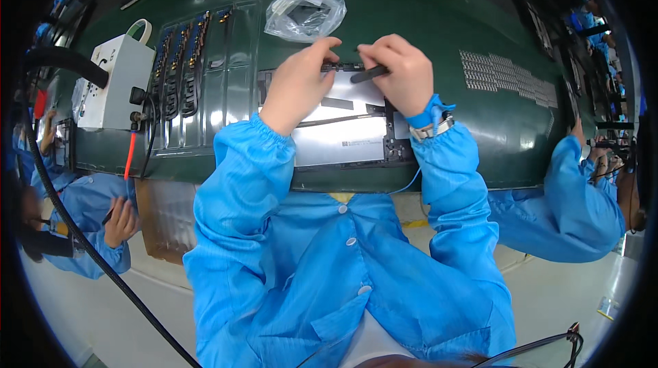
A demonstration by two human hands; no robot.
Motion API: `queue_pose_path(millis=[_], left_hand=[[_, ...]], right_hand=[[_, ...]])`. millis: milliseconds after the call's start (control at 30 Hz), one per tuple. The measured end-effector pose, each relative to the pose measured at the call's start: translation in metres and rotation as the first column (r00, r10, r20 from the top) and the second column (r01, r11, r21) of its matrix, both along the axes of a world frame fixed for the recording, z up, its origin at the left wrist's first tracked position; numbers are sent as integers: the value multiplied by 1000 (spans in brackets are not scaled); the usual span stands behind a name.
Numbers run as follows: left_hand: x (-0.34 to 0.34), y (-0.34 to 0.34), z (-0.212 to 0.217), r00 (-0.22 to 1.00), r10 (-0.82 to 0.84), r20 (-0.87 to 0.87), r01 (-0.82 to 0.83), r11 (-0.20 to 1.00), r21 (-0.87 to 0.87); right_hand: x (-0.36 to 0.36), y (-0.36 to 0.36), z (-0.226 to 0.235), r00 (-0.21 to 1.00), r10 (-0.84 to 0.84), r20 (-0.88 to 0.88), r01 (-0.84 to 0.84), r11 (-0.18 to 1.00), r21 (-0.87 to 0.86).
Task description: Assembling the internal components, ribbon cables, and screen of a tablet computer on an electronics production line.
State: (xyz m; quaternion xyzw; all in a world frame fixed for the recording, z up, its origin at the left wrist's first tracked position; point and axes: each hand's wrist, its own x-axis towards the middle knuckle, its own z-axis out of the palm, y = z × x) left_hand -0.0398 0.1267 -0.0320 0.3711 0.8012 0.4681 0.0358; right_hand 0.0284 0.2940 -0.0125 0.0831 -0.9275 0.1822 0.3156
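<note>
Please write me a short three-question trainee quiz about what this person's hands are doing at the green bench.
1. True or false: the right hand holds a dark slim tool.
2. What lies just beyond the hands on the green mat? A) a clear plastic bag B) a red bucket C) a coiled hose
3. Fill in: the left hand presses its fingertips on the far edge of the flat silver ____.

Key
1. True.
2. A, the clear plastic bag.
3. Panel: the silver panel lies flat under both hands.
</note>
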Motion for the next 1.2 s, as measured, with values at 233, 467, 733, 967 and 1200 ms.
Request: queue_pose_path(millis=[233, 467, 733, 967, 1200], left_hand=[[-2, -2, 3, 992, -1, 127, 1, 1000, -3], [-1, -5, -1, 997, -3, 78, -1, 999, 49], [2, -5, 2, 996, -61, -62, 55, 995, -88], [12, -8, 10, 878, -151, -455, -41, 922, -386], [6, -15, 6, 940, -130, -314, 12, 936, -351]], right_hand=[[-6, -10, -17, 993, 73, 97, -92, 974, 208], [-3, -15, -14, 987, 91, 133, -115, 976, 186], [-2, -10, -8, 982, 87, 167, -112, 983, 148], [32, 68, 20, 941, -123, 314, 188, 964, -186], [33, 63, 8, 905, 41, 424, -9, 997, -75]])
